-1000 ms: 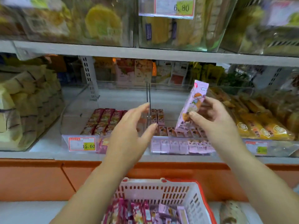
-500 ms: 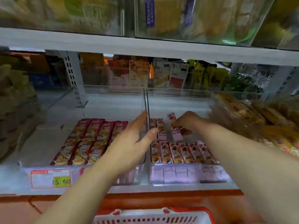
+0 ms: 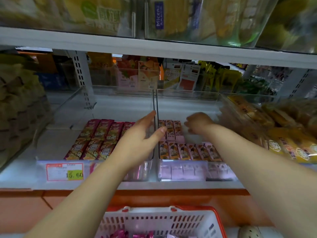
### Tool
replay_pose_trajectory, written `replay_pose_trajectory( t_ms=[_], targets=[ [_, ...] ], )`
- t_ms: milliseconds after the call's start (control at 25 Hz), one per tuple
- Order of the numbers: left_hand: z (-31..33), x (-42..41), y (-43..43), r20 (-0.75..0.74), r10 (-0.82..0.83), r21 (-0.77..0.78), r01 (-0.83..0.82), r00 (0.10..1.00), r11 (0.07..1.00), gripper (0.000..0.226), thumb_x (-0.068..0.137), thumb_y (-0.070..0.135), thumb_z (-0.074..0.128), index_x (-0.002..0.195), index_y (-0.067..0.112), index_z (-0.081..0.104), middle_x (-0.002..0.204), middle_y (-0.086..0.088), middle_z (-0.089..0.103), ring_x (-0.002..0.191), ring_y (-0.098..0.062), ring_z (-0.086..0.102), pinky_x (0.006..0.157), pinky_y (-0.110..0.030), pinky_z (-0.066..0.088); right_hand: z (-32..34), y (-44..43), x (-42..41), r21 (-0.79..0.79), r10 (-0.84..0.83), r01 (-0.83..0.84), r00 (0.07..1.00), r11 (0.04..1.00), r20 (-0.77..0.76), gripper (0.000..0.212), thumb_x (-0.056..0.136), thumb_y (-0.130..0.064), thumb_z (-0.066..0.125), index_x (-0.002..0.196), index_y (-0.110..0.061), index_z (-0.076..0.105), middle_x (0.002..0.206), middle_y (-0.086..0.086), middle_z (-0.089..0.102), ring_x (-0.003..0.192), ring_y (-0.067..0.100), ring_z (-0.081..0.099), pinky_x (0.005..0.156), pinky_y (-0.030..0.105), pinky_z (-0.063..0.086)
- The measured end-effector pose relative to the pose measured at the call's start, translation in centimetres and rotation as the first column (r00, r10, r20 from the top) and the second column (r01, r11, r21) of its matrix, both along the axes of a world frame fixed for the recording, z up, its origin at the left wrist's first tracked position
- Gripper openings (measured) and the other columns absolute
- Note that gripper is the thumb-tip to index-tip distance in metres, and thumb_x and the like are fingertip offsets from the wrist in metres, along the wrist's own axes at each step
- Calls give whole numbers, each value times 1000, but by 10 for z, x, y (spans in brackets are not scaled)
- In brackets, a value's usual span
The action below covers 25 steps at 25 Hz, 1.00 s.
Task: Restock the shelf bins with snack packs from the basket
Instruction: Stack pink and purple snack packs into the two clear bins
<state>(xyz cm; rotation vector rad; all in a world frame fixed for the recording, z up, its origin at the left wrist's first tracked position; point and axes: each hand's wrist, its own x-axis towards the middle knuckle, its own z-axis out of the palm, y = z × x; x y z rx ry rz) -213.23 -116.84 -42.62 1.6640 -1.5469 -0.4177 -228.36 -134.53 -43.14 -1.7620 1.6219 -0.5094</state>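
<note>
the left hand [image 3: 140, 134] was flat and open, its fingers straight and close together, with the thumb reaching across the clear divider [image 3: 154, 103] between the two bins. the right hand [image 3: 199, 124] was down inside the right bin [image 3: 188, 103], just beside the short back row of pink snack packs [image 3: 188, 152] and behind the front row. it was blurry, so nobody could tell if its fingers were curled on a pack or on nothing. some spare packs [image 3: 120, 234] lay in the white and red basket [image 3: 171, 209] below the shelf. the left bin held red snack packs [image 3: 99, 136].

the pink packs looked small, light and thin, in shiny wrappers that would likely feel slippery and crinkly. the snack inside could probably snap if squeezed hard. it seemed best to pinch one softly by its long sides, near the middle, and lay it flat next to the others.
</note>
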Motion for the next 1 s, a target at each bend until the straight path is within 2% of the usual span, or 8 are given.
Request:
replay_pose_trajectory(
  t_ms=[160, 320, 440, 520, 600, 760, 880, 1000],
  targets=[
    [2, -17, 42, -16, 198, -358, -191, 980, 914, 51, 92, 43, 50, 138, 21, 48, 128, 7, 55, 119, -9, 52, 100, -26, 43, 20, 93, -30, -419, 56, 142, 904, 897, 425, 24, 94, -15, 49, 115, -25, 55, 100, 4, 66, 85, 19, 65, 77, 34, 56],
    [-50, -56, 110, -102, 196, -450, -221, 975, 865, 36, 91, 24, 51, 126, 16, 56, 118, 7, 57, 111, -9, 55, 96, -22, 43, -32, 193, -71, -653, 131, 208, 893, 728, 431, 17, 96, -14, 46, 109, -25, 48, 88, -10, 57, 77, 1, 55, 72, 21, 45],
    [-123, -83, 151, -52, 133, -42, -136, 990, 990, 39, 92, 28, 51, 131, 23, 53, 126, 6, 57, 117, -10, 53, 101, -29, 43, -115, 232, -94, -265, 124, -100, 990, 959, 74, 16, 97, -19, 46, 112, -25, 51, 97, -5, 62, 81, 10, 58, 75, 30, 46],
    [-169, -90, 178, 16, 22, 288, -26, 1000, 957, 41, 95, 29, 51, 136, 28, 48, 138, 7, 50, 125, -10, 48, 105, -27, 36, -167, 252, -109, 163, 385, -358, 903, 920, -190, 24, 99, -20, 44, 121, -18, 52, 105, 10, 63, 73, 19, 56, 65, 31, 45],
    [-200, -93, 202, 24, -68, 463, 49, 997, 885, 41, 97, 30, 49, 138, 29, 46, 144, 9, 44, 127, -9, 46, 107, -25, 34, -208, 273, -117, 388, 544, -419, 780, 821, -309, 31, 99, -17, 43, 129, -9, 50, 109, 16, 62, 76, 22, 58, 59, 31, 37],
    [-223, -89, 222, -61, 16, 561, 21, 998, 827, 39, 96, 29, 50, 135, 33, 49, 126, 5, 54, 92, -10, 63, 88, -34, 53, -266, 310, -122, 528, 523, -266, 738, 806, -426, 47, 96, -36, 50, 131, -6, 43, 127, 16, 58, 115, 31, 55, 81, 31, 42],
    [-225, -88, 223, -69, 34, 568, 11, 997, 823, 38, 96, 26, 50, 134, 32, 50, 112, 5, 56, 71, -13, 61, 73, -32, 55, -283, 322, -122, 522, 540, -274, 700, 808, -468, 42, 94, -35, 54, 125, -9, 44, 119, 14, 61, 110, 31, 57, 84, 34, 45],
    [-224, -88, 222, -107, 55, 578, 18, 993, 816, 40, 95, 24, 52, 134, 32, 50, 111, 5, 58, 68, -14, 61, 68, -32, 55, -263, 311, -119, 453, 425, -244, 832, 858, -357, 34, 90, -35, 61, 112, -13, 50, 104, 9, 62, 92, 25, 59, 78, 31, 47]
  ],
)
